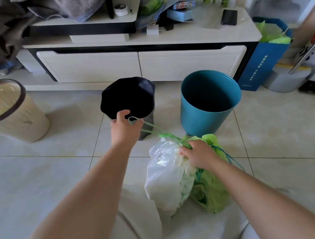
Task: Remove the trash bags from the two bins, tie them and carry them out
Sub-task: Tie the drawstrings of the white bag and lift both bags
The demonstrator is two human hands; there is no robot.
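A white trash bag (166, 178) and a green trash bag (212, 192) lie side by side on the tile floor in front of me. My right hand (197, 155) grips the gathered neck of the white bag. My left hand (123, 127) pulls its green drawstring (154, 128) taut, up and to the left. Behind my hands stand a black bin (129, 97) and a teal bin (210, 100), both without a bag.
A beige bin (3, 111) stands at the left. A white TV cabinet (145, 60) with clutter runs along the back. A blue paper bag (261, 65) with green bags inside leans at its right end, beside a mop base.
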